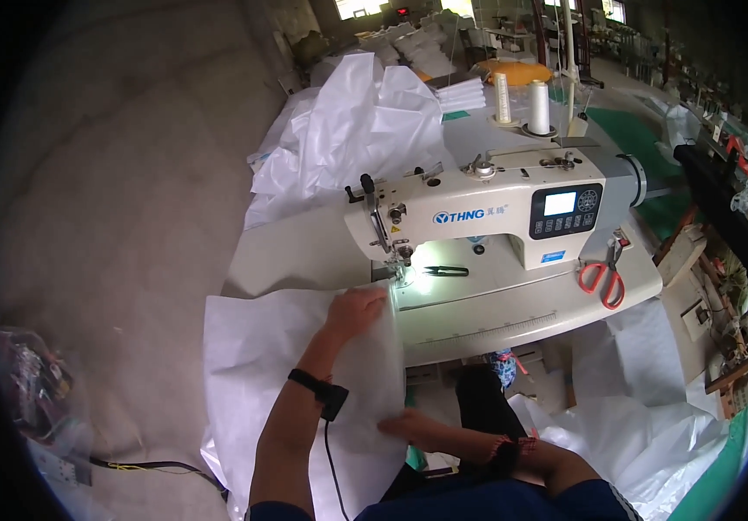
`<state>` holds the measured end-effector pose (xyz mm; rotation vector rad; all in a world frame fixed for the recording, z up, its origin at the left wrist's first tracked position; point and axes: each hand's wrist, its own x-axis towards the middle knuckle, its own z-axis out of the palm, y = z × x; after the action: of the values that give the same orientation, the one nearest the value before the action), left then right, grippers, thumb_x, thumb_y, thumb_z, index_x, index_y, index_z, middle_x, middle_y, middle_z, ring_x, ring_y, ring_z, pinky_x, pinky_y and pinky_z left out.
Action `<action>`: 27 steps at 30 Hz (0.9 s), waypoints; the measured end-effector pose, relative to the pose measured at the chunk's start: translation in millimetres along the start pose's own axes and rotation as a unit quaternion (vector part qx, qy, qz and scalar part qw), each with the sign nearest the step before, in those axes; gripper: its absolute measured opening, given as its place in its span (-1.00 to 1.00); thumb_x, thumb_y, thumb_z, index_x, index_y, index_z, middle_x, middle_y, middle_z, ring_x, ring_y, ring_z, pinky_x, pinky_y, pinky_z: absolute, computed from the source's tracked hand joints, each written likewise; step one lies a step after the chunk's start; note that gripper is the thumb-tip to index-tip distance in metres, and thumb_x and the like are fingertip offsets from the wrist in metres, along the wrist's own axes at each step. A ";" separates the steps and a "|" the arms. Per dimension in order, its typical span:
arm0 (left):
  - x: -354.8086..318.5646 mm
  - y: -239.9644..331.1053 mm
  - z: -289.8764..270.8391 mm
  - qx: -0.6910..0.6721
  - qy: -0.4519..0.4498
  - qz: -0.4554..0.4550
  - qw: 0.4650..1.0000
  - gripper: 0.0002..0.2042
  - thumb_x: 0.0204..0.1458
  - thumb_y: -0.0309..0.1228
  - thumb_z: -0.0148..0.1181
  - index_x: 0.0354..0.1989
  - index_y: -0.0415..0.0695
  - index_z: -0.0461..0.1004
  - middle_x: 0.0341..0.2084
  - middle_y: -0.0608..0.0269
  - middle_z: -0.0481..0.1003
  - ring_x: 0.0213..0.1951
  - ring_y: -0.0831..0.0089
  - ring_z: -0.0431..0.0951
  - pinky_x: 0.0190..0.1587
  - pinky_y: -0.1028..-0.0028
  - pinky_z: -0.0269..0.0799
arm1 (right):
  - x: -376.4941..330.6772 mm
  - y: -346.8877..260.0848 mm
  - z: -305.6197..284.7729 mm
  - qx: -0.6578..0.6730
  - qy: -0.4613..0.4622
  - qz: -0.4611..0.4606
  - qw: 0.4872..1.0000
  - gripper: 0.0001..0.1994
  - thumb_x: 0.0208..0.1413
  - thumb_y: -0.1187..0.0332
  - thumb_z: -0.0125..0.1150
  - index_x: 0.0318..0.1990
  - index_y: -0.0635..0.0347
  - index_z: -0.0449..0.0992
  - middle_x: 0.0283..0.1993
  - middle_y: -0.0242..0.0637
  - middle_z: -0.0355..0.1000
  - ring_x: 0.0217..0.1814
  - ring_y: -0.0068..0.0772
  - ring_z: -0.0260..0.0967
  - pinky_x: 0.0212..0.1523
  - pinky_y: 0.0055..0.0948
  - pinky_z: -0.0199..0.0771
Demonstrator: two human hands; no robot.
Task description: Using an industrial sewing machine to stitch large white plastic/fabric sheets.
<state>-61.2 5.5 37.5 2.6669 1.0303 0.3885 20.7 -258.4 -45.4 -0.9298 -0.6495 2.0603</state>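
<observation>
While a white sheet [252, 365] was spread from the floor up over the table [478, 321], it was pressed flat by the left hand [355, 311], open, palm down, just beside the needle [402, 265] of the sewing machine [487, 213], seemingly to steady the edge there. Nearer the body, its lower edge was pinched by the right hand [404, 425], probably to keep it taut. Farther right, black snips [445, 271] and orange scissors [604, 280] were left on the table, within reach.

Sewing workshop: industrial sewing machine [496, 213], thread cones [539, 106].
</observation>
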 end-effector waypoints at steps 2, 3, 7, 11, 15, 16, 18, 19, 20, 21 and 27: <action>10.1 2.2 0.2 -0.059 -0.014 -0.077 0.995 -0.76 0.09 -0.21 0.09 -0.09 0.13 0.53 -0.04 0.24 0.51 -0.07 0.19 0.53 -0.02 0.26 0.44 | -1.2 11.9 -14.9 -0.042 0.067 0.020 0.997 -0.60 0.20 0.25 0.18 0.07 0.39 0.45 -0.06 -0.21 0.50 -0.03 -0.35 0.45 0.05 -0.33 0.40; 15.9 3.1 0.3 -0.095 -0.015 -0.112 0.989 -0.78 0.09 -0.23 0.09 -0.12 0.12 0.54 -0.05 0.24 0.52 -0.09 0.18 0.54 -0.05 0.25 0.45 | 0.8 16.5 -19.7 -0.066 0.080 0.004 0.995 -0.60 0.20 0.24 0.17 0.05 0.41 0.46 -0.07 -0.20 0.51 -0.04 -0.35 0.45 0.05 -0.33 0.40; 34.6 8.1 6.9 0.011 0.077 -0.085 0.993 -0.78 0.01 -0.18 0.18 -0.20 0.04 0.52 -0.12 0.26 0.53 -0.09 0.20 0.54 -0.06 0.16 0.43 | 8.2 24.9 -25.5 -0.157 0.114 -0.033 0.980 -0.59 0.21 0.19 0.11 0.00 0.42 0.50 -0.12 -0.11 0.53 -0.04 -0.28 0.48 0.04 -0.30 0.40; 49.7 2.5 2.8 0.097 0.006 -0.186 0.978 -0.70 -0.06 -0.15 0.25 -0.20 -0.01 0.51 -0.13 0.23 0.54 -0.11 0.21 0.55 -0.06 0.04 0.39 | 1.1 7.4 -21.0 -0.360 0.130 -0.011 0.924 -0.57 0.24 0.13 0.03 -0.01 0.37 0.52 -0.11 0.04 0.52 0.00 -0.08 0.50 0.06 -0.21 0.40; 59.4 -7.7 -5.4 0.031 -0.128 -0.188 0.973 -0.66 -0.07 -0.15 0.26 -0.15 -0.03 0.52 -0.18 0.16 0.56 -0.16 0.14 0.56 -0.09 0.11 0.40 | -21.3 -46.8 -21.9 -0.655 0.107 -0.020 0.748 -0.57 0.22 0.04 0.02 -0.19 0.29 0.57 -0.28 0.13 0.52 -0.19 0.07 0.53 -0.08 -0.09 0.48; 59.4 -8.7 -6.6 -0.016 -0.123 -0.157 0.980 -0.67 -0.06 -0.16 0.26 -0.15 -0.04 0.52 -0.22 0.20 0.56 -0.19 0.19 0.56 -0.11 0.18 0.41 | -25.6 -66.8 -24.4 -0.649 0.132 -0.061 0.747 -0.55 0.21 0.01 0.03 -0.23 0.29 0.58 -0.31 0.12 0.52 -0.21 0.08 0.52 -0.08 -0.06 0.47; 57.3 -8.4 -8.8 -0.088 -0.091 -0.106 0.986 -0.69 -0.04 -0.19 0.26 -0.15 -0.07 0.53 -0.29 0.27 0.58 -0.24 0.31 0.57 -0.16 0.33 0.42 | -20.6 -112.8 -31.4 -0.711 0.206 -0.221 0.635 -0.53 0.21 -0.02 0.04 -0.12 0.28 0.54 -0.36 0.10 0.52 -0.23 0.06 0.53 -0.13 -0.10 0.49; 55.3 -7.3 -10.2 -0.192 -0.053 -0.104 0.974 -0.71 -0.02 -0.21 0.25 -0.18 -0.09 0.53 -0.33 0.33 0.56 -0.27 0.39 0.53 -0.19 0.39 0.40 | -12.9 -137.2 -37.8 -0.624 0.266 -0.203 0.707 -0.53 0.19 -0.01 0.07 -0.08 0.29 0.51 -0.37 0.09 0.52 -0.26 0.03 0.53 -0.16 -0.14 0.50; 52.7 -5.6 -12.0 -0.292 -0.040 -0.121 0.948 -0.74 0.00 -0.23 0.25 -0.20 -0.12 0.53 -0.36 0.38 0.53 -0.29 0.48 0.50 -0.21 0.45 0.38 | -3.0 -158.3 -44.2 -0.525 0.312 -0.224 0.759 -0.52 0.17 0.00 0.11 -0.03 0.29 0.48 -0.38 0.08 0.52 -0.29 0.00 0.54 -0.18 -0.19 0.51; 50.1 -3.7 -14.4 -0.393 -0.039 -0.143 0.908 -0.76 0.02 -0.26 0.24 -0.22 -0.14 0.53 -0.40 0.43 0.51 -0.32 0.56 0.47 -0.24 0.51 0.37 | 11.6 -175.0 -48.5 -0.464 0.332 -0.225 0.790 -0.55 0.18 0.06 0.14 -0.03 0.33 0.47 -0.29 0.03 0.53 -0.28 -0.06 0.53 -0.23 -0.23 0.52; 45.2 5.7 -26.7 -0.347 -0.098 -0.116 0.925 -0.77 0.07 -0.29 0.21 -0.23 -0.21 0.50 -0.42 0.47 0.43 -0.34 0.66 0.34 -0.28 0.56 0.29 | 94.5 -200.2 -64.9 -0.270 0.272 -0.187 0.905 -0.55 0.17 0.20 0.16 0.00 0.49 0.44 -0.19 0.04 0.54 -0.21 -0.18 0.54 -0.22 -0.30 0.51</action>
<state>-34.4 36.0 71.2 1.8882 0.9127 0.3440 117.7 -58.5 16.9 -1.4853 -1.0105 1.2050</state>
